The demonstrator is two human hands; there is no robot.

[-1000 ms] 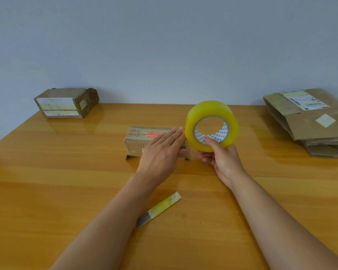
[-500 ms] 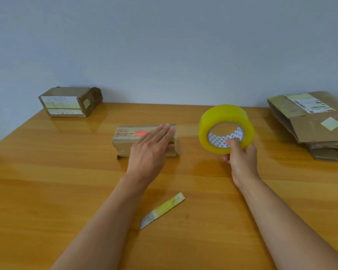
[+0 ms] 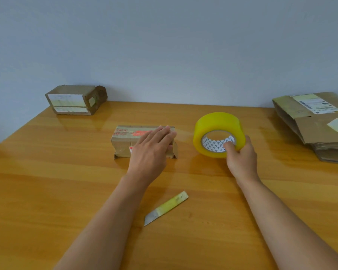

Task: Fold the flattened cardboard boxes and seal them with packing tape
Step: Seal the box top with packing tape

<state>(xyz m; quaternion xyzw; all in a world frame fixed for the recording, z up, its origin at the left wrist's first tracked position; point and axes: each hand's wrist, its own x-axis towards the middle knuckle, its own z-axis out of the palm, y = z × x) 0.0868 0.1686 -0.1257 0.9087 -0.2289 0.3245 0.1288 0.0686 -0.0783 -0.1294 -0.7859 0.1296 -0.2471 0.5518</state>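
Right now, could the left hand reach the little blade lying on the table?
Probably yes. The blade lies bare on the table beside the left forearm, nothing covering it, and the left hand only rests flat on the box.

1. Small cardboard box, centre of the frame: red printed marks on its top, too blurred to read.
2. Flattened cardboard boxes, right edge: white shipping label with barcode lines, text illegible.
3. Sealed box, upper left: pale labels, unreadable.
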